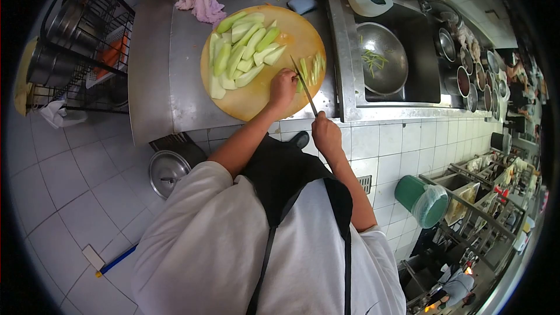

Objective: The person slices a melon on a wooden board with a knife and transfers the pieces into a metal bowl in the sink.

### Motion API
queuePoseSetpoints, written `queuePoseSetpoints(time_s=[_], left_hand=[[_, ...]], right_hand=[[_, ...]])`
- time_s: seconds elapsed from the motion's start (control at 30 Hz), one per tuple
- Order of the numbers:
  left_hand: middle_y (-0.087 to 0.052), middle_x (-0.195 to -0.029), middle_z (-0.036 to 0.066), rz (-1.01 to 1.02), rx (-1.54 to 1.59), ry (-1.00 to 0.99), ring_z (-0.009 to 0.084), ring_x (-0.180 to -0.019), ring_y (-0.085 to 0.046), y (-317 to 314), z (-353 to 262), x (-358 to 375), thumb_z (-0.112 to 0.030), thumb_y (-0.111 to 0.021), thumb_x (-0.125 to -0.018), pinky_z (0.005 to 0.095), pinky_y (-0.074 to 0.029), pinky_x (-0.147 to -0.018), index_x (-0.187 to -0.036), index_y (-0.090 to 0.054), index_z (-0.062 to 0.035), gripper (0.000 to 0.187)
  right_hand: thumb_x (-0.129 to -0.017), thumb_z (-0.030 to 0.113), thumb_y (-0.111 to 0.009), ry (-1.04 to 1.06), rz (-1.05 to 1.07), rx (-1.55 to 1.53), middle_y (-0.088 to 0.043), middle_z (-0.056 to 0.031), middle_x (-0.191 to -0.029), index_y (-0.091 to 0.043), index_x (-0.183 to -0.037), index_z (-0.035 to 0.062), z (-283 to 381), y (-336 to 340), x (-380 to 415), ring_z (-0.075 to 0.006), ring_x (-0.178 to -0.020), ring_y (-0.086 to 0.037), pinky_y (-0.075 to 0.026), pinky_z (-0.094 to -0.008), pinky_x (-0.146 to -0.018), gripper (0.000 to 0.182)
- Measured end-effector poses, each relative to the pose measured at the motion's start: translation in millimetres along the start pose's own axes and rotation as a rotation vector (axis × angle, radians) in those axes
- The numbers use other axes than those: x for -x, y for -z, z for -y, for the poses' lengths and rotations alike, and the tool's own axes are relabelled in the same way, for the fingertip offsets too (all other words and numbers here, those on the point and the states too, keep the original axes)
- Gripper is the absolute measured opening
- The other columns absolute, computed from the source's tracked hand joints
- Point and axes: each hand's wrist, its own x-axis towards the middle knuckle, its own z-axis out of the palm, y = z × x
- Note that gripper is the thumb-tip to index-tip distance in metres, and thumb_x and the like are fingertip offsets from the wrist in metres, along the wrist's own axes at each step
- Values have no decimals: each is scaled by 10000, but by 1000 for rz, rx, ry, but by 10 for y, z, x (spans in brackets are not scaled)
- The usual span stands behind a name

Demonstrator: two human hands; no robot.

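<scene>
My right hand [326,135] is closed round the handle of a kitchen knife [304,83], whose blade points away from me over the round yellow cutting board [245,108]. Close by the blade's left side, my left hand [283,88] rests on the board with its fingers curled; what lies under them is hidden. Thin cut strips of pale green vegetable [315,69] lie to the right of the blade. A pile of larger peeled, pale green wedges [242,51], which look like gourd, covers the board's left and upper part.
A pink cloth [200,6] and a blue-grey sponge [302,3] lie behind the board on the steel counter [154,76]. To the right, a sink holds a metal bowl [385,76] with some green strips. A wire rack [87,41] stands left; a green bin [415,195] stands behind right.
</scene>
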Motion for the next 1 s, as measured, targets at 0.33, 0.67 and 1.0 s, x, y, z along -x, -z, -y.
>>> queuePoseSetpoints(time_s=[0.33,0.67,1.0], left_hand=[[-700,-918,168,22,-10,-12,363,-852,-683,-8,24,-16,-28,-709,-816,434,-544,-780,-894,-727,16,91],[-684,-926,186,16,9,29,388,-878,-668,14,-15,82,-31,-695,-812,455,-537,-798,-867,-722,11,74],[-683,-897,173,8,-28,-28,358,-822,-679,9,30,69,-19,-718,-802,432,-540,-761,-885,-716,19,91]], right_hand=[[-957,148,-532,-26,38,-40,-696,-268,-761,-541,-950,-9,-90,-129,-206,-443,-710,-710,-573,-542,-652,158],[-949,140,-550,22,-26,-45,-684,-260,-724,-529,-920,1,-39,65,-15,-435,-686,-705,-564,-538,-614,144],[-954,126,-528,-37,16,-40,-690,-261,-743,-523,-941,-11,-94,-250,66,-430,-701,-710,-572,-522,-638,137]])
